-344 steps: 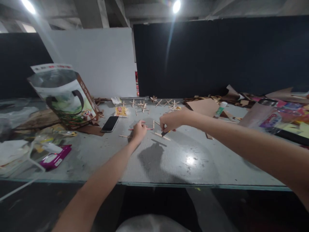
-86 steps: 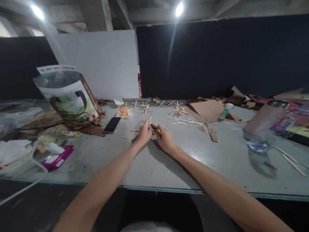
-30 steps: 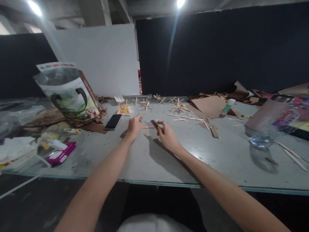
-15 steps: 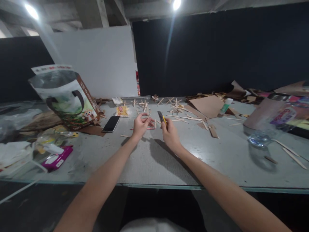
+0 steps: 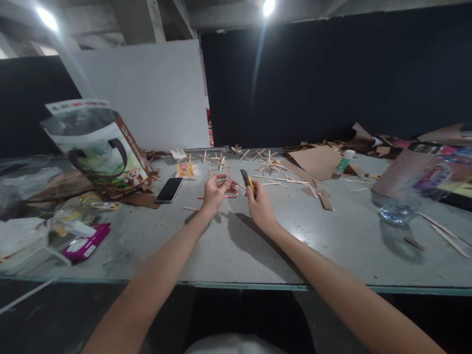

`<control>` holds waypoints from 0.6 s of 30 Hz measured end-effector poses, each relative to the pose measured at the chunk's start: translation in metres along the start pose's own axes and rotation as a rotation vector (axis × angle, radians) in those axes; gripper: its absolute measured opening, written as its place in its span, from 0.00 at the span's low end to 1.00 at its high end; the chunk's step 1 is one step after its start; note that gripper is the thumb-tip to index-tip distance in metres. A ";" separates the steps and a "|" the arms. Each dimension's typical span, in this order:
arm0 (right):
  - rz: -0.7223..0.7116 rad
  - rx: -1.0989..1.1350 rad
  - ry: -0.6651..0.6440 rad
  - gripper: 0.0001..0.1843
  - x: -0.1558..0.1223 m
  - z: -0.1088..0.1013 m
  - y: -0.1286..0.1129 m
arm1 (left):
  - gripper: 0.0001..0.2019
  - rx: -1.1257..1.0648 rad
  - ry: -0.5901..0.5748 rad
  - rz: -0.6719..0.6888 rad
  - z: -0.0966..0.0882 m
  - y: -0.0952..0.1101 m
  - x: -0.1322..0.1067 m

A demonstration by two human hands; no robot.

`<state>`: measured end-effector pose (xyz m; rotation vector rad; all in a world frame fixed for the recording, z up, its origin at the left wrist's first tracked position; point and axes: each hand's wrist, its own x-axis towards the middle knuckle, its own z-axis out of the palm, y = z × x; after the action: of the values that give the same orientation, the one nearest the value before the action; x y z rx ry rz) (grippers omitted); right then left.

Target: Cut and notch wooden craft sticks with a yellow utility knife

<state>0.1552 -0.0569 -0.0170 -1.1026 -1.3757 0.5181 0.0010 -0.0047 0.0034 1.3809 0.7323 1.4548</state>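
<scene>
A yellow and black utility knife (image 5: 247,178) is gripped in my right hand (image 5: 261,206), its dark end slanting up and to the left. Just left of it, my left hand (image 5: 215,195) pinches a small piece of wooden stick (image 5: 227,173); the fingers hide part of it. Below those fingers a thin reddish pencil-like rod (image 5: 230,196) lies on the grey table (image 5: 236,255). Beyond both hands are crossed wooden sticks (image 5: 220,161) and a loose pile of sticks (image 5: 271,164).
To the left are a phone (image 5: 168,190), a yellow packet (image 5: 186,170), a large open bag (image 5: 103,147) and a purple wipes pack (image 5: 87,243). Cardboard (image 5: 317,162), a glue stick (image 5: 345,162), a tumbler (image 5: 403,169) and a clear plastic bottle (image 5: 398,211) stand or lie to the right.
The fingers of my left hand have shifted slightly around the stick piece. My right hand keeps the utility knife in nearly the same place.
</scene>
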 end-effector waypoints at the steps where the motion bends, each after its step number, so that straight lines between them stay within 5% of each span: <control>1: -0.001 0.010 0.004 0.15 0.000 0.000 0.000 | 0.27 -0.007 -0.011 -0.016 0.000 0.000 0.000; 10: 0.038 0.160 -0.015 0.21 0.006 -0.006 -0.007 | 0.24 -0.031 -0.261 -0.263 0.003 0.007 -0.007; 18: 0.027 0.204 -0.043 0.24 0.003 -0.007 -0.011 | 0.27 -0.030 -0.348 -0.344 0.004 0.011 -0.010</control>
<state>0.1587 -0.0616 -0.0048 -0.9496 -1.3150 0.6897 0.0017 -0.0181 0.0104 1.3607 0.6786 0.9249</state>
